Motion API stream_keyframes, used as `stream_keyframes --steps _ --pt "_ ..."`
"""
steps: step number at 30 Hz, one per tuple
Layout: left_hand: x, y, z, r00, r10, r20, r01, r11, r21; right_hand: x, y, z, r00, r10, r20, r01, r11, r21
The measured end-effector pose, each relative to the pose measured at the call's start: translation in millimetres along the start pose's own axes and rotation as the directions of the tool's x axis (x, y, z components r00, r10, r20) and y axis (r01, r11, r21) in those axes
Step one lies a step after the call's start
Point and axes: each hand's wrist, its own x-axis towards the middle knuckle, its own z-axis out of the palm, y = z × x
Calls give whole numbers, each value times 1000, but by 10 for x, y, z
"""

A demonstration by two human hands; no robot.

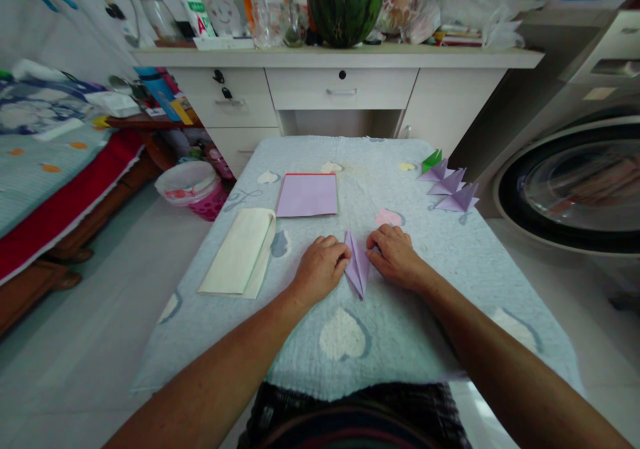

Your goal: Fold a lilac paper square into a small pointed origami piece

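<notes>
A purple sheet of origami paper (357,270), folded into a narrow pointed diamond, lies on the cloth-covered table with one tip toward me. My left hand (321,267) is closed at its left edge, thumb and forefinger pinching the paper. On the opposite side, my right hand (395,254) has its fingers curled in at the right edge, closed on the paper. Farther off to the left lies a stack of square paper (307,196), purple on top. Finished folded paper pieces, purple ones (457,198) and a green one (432,160), stand in a row at the far right.
A folded cream cloth (237,252) lies on the left of the table (345,382). Behind is a white cabinet (340,89) bearing a cut watermelon (346,12). A washing machine (575,142) stands right; a pink bin (193,186) and a bed (60,189) are left.
</notes>
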Motion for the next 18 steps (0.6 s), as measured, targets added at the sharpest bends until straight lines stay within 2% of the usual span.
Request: stream_keyframes --steps 8,14,18 --pt "-3 31 -7 1000 -21 -2 21 999 28 2 -148 65 999 3 -37 -4 999 -32" --pt "-9 32 -9 999 -18 -27 18 1000 12 19 -149 66 997 -23 -70 30 993 111" --pt "-8 44 -15 999 -27 -26 27 1000 2 12 -149 20 998 -41 -47 50 975 219"
